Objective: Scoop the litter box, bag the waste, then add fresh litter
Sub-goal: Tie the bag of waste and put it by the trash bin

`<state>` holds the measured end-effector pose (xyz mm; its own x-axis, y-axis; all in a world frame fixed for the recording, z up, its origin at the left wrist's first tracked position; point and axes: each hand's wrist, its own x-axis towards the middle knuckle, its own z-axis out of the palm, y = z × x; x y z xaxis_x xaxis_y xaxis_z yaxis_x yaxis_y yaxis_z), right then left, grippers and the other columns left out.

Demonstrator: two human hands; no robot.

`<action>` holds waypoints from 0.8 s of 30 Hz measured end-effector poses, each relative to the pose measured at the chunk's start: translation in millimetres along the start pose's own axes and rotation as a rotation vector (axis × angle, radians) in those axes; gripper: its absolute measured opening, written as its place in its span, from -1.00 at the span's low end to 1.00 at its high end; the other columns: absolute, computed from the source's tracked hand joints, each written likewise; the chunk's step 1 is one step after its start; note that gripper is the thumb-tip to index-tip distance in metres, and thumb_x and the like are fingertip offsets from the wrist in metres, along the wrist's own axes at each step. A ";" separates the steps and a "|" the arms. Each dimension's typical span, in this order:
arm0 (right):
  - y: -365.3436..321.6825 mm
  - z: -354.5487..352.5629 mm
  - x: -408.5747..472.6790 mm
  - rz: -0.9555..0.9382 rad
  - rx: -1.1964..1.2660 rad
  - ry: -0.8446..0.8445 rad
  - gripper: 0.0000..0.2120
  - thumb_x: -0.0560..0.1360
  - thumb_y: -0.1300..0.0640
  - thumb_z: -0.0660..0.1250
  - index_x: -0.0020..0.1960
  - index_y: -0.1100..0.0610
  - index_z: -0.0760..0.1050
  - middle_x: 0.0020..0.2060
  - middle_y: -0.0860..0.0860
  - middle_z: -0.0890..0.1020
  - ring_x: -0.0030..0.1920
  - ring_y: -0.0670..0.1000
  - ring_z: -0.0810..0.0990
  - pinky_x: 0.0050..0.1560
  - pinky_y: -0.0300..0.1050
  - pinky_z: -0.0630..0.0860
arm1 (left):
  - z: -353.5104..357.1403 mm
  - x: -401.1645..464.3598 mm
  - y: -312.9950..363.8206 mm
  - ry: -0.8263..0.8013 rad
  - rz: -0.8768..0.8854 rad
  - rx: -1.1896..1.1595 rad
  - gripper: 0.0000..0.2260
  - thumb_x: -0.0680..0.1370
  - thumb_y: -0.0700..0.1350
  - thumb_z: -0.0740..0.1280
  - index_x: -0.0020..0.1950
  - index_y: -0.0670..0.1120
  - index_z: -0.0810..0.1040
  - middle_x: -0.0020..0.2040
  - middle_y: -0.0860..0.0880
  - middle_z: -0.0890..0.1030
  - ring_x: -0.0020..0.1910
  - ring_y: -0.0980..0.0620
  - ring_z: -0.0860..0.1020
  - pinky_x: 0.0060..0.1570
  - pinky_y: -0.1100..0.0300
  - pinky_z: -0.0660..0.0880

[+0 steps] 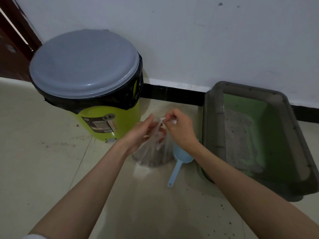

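Observation:
A thin clear plastic bag (153, 152) with dark waste in its bottom stands on the floor between the bin and the litter box. My left hand (139, 133) grips the bag's gathered neck from the left. My right hand (179, 130) pinches the bag's white handle ends at the top. A light blue scoop (178, 163) lies on the floor just right of the bag, handle toward me. The green litter box (269, 128) with a grey rim sits at the right, with grey litter along its left side.
A lime-green pedal bin (110, 121) with a grey shut lid and black liner stands at the left by the wall. A dark door frame (15, 31) is at far left. Litter grains speckle the tile floor (51, 169).

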<state>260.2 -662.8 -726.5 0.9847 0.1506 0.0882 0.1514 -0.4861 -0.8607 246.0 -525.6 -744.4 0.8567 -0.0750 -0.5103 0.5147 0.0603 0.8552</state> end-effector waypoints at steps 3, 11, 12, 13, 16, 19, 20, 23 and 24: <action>-3.4 -3.3 -1.8 -0.026 -0.045 -0.022 -0.71 0.49 0.30 0.31 -0.27 -0.03 0.38 -0.30 -0.18 0.47 -0.24 -0.21 0.42 -0.22 -0.55 0.31 | 0.7 0.4 9.8 0.046 -0.067 -0.282 -0.75 0.54 0.11 0.23 -0.08 -0.03 0.57 -0.14 0.05 0.60 -0.16 0.12 0.48 -0.12 0.20 0.37; 21.2 -8.5 5.2 -0.561 -0.611 0.209 -0.72 0.45 0.05 0.28 -0.28 0.19 0.64 -0.51 0.06 0.59 -0.54 0.06 0.53 -0.56 -0.15 0.49 | 8.2 2.0 6.4 0.184 0.183 -0.439 -0.86 0.57 -0.17 0.24 -0.18 -0.11 0.49 -0.21 0.01 0.60 -0.20 0.11 0.52 -0.27 0.26 0.38; 23.8 -9.8 4.8 -0.533 -0.636 0.164 -0.64 0.48 0.00 0.22 -0.32 0.20 0.61 -0.54 0.06 0.57 -0.57 0.07 0.51 -0.59 -0.11 0.48 | 9.1 1.7 2.5 0.162 0.204 -0.490 -0.83 0.59 -0.19 0.18 -0.17 -0.15 0.47 -0.16 -0.01 0.62 -0.17 0.11 0.56 -0.24 0.26 0.43; 23.8 -10.6 4.5 -0.444 -0.639 0.106 -0.57 0.51 -0.04 0.19 -0.35 0.22 0.58 -0.54 0.09 0.56 -0.56 0.10 0.51 -0.56 -0.08 0.48 | 9.0 1.3 -2.0 0.145 0.216 -0.540 -0.79 0.61 -0.21 0.12 -0.18 -0.17 0.44 -0.17 0.00 0.64 -0.17 0.11 0.58 -0.21 0.26 0.44; 22.0 -13.8 5.0 0.093 -0.489 -0.123 -0.57 0.56 0.01 0.21 -0.28 0.33 0.53 -0.40 0.22 0.56 -0.39 0.09 0.50 -0.34 -0.09 0.42 | 2.2 -0.5 -18.3 0.198 0.190 -0.786 -0.71 0.62 -0.27 0.03 -0.30 -0.16 0.33 -0.40 -0.01 0.60 -0.30 0.08 0.62 -0.13 0.16 0.53; 29.7 -10.8 3.4 0.670 0.119 -0.090 -0.71 0.56 0.14 0.22 -0.30 0.24 0.45 -0.44 0.10 0.44 -0.44 -0.02 0.37 -0.41 -0.18 0.32 | -17.3 -2.2 -39.6 0.348 0.133 -1.021 -0.70 0.58 -0.36 -0.03 -0.32 -0.15 0.26 -0.42 -0.09 0.40 -0.46 0.03 0.55 -0.07 0.02 0.55; 33.3 -6.3 1.3 0.813 0.363 -0.024 -0.73 0.56 0.18 0.21 -0.30 0.20 0.41 -0.41 0.05 0.44 -0.41 -0.03 0.39 -0.39 -0.20 0.33 | -24.6 -3.2 -46.9 0.397 0.117 -1.033 -0.70 0.57 -0.39 -0.04 -0.31 -0.13 0.24 -0.39 -0.08 0.33 -0.50 0.04 0.49 -0.08 0.05 0.53; 48.5 9.0 -3.4 1.019 0.861 0.108 -0.72 0.60 0.22 0.12 -0.28 0.18 0.35 -0.25 0.05 0.51 -0.12 0.01 0.51 -0.01 -0.14 0.43 | -45.2 -5.0 -65.9 0.532 0.051 -0.909 -0.70 0.52 -0.41 -0.04 -0.34 -0.11 0.19 -0.37 -0.06 0.24 -0.44 0.05 0.32 -0.23 0.22 0.43; 51.1 10.6 -4.1 1.050 0.925 0.129 -0.70 0.61 0.24 0.08 -0.29 0.19 0.33 -0.22 0.06 0.52 -0.03 0.03 0.51 0.14 -0.12 0.39 | -51.0 -6.1 -70.3 0.566 0.035 -0.868 -0.70 0.50 -0.42 -0.04 -0.35 -0.11 0.20 -0.37 -0.06 0.24 -0.42 0.04 0.30 -0.25 0.23 0.39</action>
<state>263.0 -679.0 -776.1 0.6104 -0.0280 -0.7916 -0.7110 0.4212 -0.5631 206.2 -478.6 -806.1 0.6463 0.4059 -0.6461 0.1436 0.7670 0.6254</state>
